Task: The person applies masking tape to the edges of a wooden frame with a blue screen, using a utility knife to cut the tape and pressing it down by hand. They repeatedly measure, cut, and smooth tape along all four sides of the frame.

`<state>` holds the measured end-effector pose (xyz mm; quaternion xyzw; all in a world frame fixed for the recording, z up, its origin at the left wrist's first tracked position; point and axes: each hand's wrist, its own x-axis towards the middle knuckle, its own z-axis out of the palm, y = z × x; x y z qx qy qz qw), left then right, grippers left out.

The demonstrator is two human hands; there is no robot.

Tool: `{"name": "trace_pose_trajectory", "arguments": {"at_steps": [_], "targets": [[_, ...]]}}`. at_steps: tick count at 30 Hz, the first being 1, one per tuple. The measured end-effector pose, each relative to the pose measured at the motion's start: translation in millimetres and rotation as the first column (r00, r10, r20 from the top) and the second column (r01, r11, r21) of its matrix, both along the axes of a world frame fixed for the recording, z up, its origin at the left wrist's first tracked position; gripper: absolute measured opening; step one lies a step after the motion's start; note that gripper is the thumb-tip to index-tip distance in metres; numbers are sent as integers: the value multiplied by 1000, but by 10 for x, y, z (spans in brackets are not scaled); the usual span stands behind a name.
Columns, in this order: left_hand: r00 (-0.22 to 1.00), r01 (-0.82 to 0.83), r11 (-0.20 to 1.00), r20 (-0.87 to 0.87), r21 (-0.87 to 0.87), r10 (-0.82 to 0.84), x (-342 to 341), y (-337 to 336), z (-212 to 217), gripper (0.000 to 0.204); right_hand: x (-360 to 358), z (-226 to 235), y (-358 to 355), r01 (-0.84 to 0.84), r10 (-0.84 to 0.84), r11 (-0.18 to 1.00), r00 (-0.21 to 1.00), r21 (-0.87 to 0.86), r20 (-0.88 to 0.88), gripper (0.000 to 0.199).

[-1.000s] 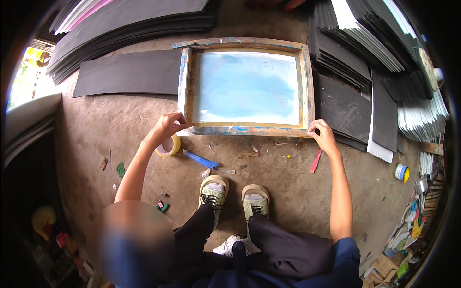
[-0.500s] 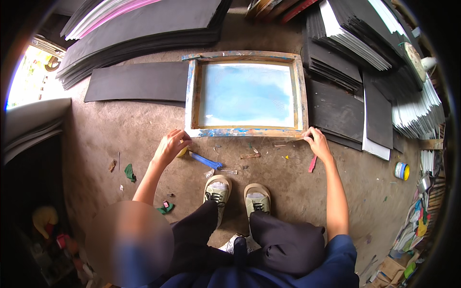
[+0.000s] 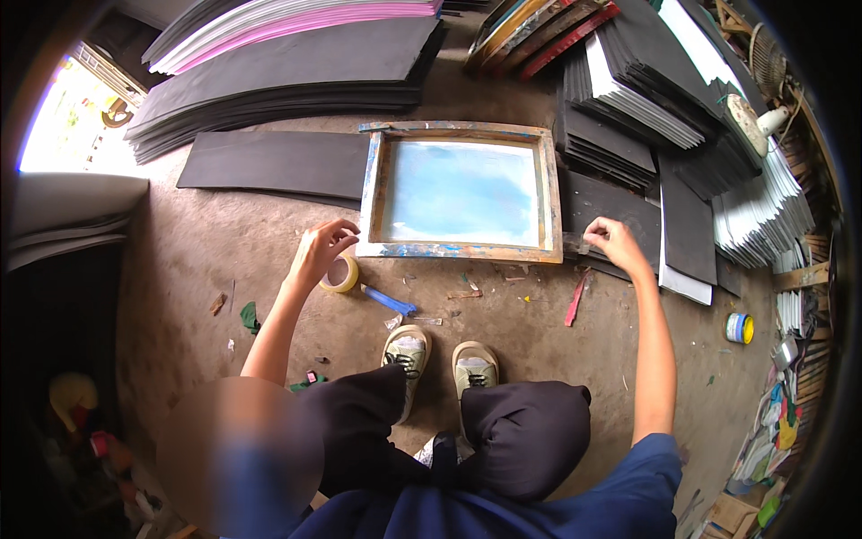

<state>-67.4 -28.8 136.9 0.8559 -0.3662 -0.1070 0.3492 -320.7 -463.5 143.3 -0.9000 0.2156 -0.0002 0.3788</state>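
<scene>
Left hand [image 3: 321, 251] loosely curled, right hand [image 3: 618, 244] pinched narrow; can't tell if either holds anything; between and just beyond them, the wooden frame [image 3: 462, 252], long axis running left to right.

A screen-printing workshop is indicated by the paint-stained wooden screen frame [image 3: 460, 252], the stacked black sheets [image 3: 278, 74], the yellow-mouthed pot [image 3: 740, 329] and the scraps [image 3: 390, 300] strewn over bare concrete floor [image 3: 184, 269].
</scene>
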Motion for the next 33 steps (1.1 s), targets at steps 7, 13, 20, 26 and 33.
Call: {"name": "trace_pose_trajectory", "arguments": {"at_steps": [7,13,20,26,33], "targets": [[976,14,985,-216,171,24,329,-51,-297,17,347,-204,-202,-33,29,999,979,-19,-200,15],[972,61,977,212,203,-105,480,-26,-834,21,440,-681,-135,-5,-28,994,951,-105,-307,19],[869,26,950,-476,312,133,608,-136,-700,18,399,-683,-182,75,-27,990,932,120,-361,21],[926,139,872,-375,469,54,773,-363,-883,16,628,-896,-174,-24,-34,993,870,-112,-492,18],[992,88,778,-126,622,-12,736,-589,-1114,14,758,-1219,129,-201,-40,866,886,-458,-463,13]]}}
